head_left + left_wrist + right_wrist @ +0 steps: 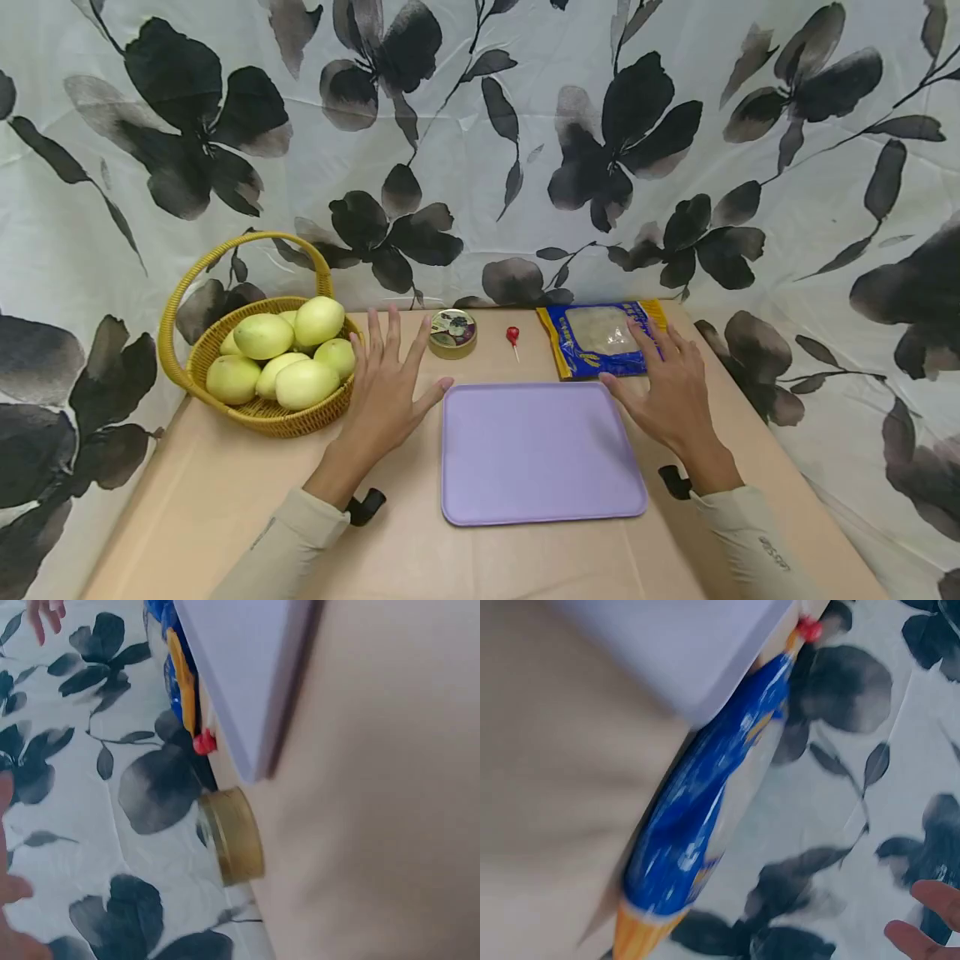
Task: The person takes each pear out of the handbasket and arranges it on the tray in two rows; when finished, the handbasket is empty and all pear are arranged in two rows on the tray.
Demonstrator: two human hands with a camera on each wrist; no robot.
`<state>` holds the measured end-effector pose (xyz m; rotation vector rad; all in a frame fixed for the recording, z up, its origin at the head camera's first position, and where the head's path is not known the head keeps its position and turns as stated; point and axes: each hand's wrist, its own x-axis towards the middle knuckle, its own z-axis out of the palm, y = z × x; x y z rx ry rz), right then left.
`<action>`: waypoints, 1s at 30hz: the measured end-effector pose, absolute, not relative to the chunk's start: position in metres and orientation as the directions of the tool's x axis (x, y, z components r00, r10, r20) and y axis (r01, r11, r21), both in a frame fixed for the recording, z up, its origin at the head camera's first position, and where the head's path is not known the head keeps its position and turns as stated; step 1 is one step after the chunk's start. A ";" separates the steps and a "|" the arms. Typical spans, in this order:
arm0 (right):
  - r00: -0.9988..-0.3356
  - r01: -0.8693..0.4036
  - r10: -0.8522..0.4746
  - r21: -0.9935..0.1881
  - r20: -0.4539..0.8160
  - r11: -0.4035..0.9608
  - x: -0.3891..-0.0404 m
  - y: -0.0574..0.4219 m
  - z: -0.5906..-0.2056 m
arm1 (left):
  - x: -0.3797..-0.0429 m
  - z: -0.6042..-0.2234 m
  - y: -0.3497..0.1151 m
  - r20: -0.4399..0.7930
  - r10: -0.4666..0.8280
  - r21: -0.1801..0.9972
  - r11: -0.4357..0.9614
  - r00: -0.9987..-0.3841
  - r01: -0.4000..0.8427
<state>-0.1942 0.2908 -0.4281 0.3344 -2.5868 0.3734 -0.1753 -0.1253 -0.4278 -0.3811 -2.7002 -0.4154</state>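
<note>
Your left hand point(385, 402) and right hand point(672, 396) are spread, empty.
The left is near the basket point(285, 427), the right near the blue packet point(600, 333), the lilac tray point(542, 454) between.

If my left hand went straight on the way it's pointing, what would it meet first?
Probably the floral cloth behind the table: your left hand points between the basket and the round tin, though its height and distance are hard to judge.

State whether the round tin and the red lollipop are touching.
Apart. The head view shows a plain strip of beige tabletop between the round tin and the red lollipop.
</note>
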 end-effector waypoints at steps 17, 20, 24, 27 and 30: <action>-0.710 -0.543 -0.284 -0.244 0.644 0.804 -0.211 0.207 -0.429 | -0.134 -0.455 -0.191 0.739 -0.296 0.514 0.828 -0.605 0.223; -0.695 -0.571 -0.294 -0.256 0.656 0.780 -0.213 0.196 -0.428 | -0.129 -0.460 -0.205 0.733 -0.381 0.561 0.807 -0.563 0.185; -0.679 -0.611 -0.316 -0.273 0.662 0.743 -0.216 0.181 -0.426 | -0.124 -0.469 -0.223 0.695 -0.476 0.630 0.764 -0.539 0.139; -0.667 -0.638 -0.332 -0.281 0.667 0.717 -0.219 0.170 -0.426 | -0.119 -0.476 -0.234 0.649 -0.520 0.683 0.719 -0.555 0.126; -0.661 -0.658 -0.346 -0.292 0.666 0.694 -0.222 0.157 -0.426 | -0.116 -0.482 -0.244 0.569 -0.554 0.758 0.640 -0.607 0.125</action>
